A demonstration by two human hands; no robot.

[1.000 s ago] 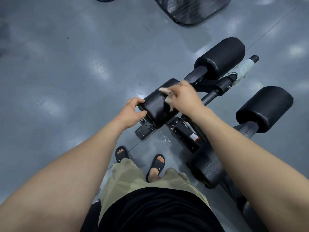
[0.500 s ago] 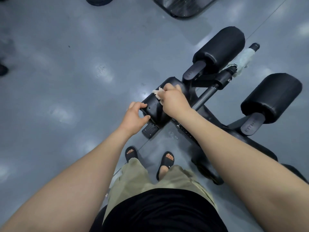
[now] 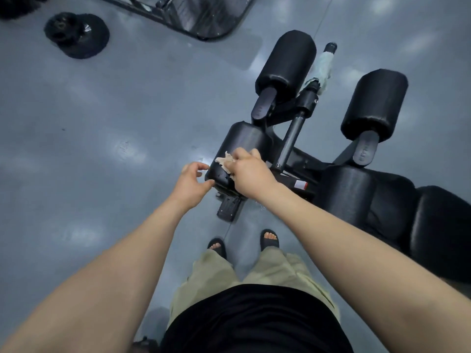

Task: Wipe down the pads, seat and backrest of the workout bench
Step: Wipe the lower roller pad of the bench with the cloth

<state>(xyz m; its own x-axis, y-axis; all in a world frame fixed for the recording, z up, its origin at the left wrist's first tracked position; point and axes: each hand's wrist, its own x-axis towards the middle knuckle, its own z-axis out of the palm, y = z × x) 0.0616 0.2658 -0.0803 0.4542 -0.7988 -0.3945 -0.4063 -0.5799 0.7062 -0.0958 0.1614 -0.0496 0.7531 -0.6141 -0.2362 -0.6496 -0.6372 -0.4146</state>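
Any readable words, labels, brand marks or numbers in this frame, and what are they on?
Nothing here can be read.
Red and white sticker on the bench frame: any print is too blurred to read.
Raised marks on one pad bracket and on the other pad bracket: too small to read.

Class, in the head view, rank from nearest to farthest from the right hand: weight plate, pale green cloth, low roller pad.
1. low roller pad: under the right hand, which holds a wipe.
2. pale green cloth: beyond it, on the far bar.
3. weight plate: on the floor, far left.
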